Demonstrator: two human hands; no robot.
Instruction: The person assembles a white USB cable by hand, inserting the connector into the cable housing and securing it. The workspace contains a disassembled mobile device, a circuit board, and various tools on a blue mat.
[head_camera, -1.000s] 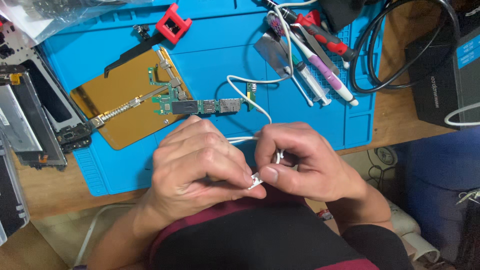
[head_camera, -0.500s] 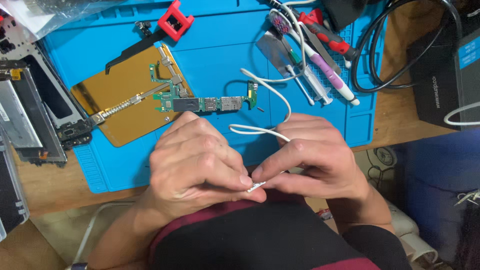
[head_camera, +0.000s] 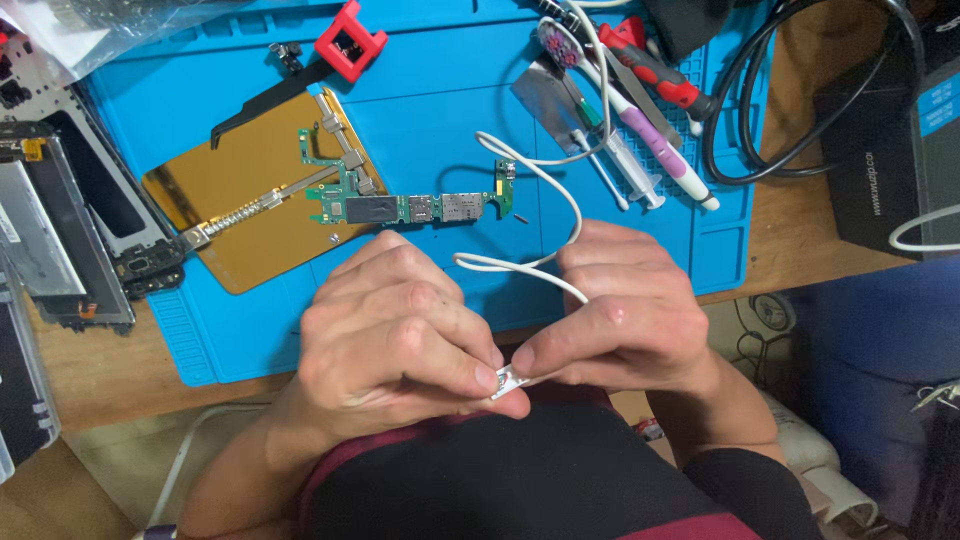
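Note:
Both hands meet low in the head view, just in front of my body. My left hand (head_camera: 395, 335) and my right hand (head_camera: 620, 320) pinch a small white connector (head_camera: 507, 381) between their fingertips. A thin white cable (head_camera: 545, 180) runs from the connector, loops across the blue work mat (head_camera: 430, 100) and leaves at the top. Beyond my hands a green phone circuit board (head_camera: 400, 205) is clamped on a gold-coloured holder plate (head_camera: 250, 190).
A red block (head_camera: 350, 40) sits at the mat's far edge. A red-handled tool (head_camera: 660, 75), a toothbrush (head_camera: 625, 115) and a syringe (head_camera: 620, 165) lie at the mat's right. Black cables (head_camera: 800, 100) and dark boxes (head_camera: 890, 150) are right, dismantled phone frames (head_camera: 70, 230) left.
The hands stayed together on the connector and turned it slightly. The white cable's loop swung out and now lies wider across the mat.

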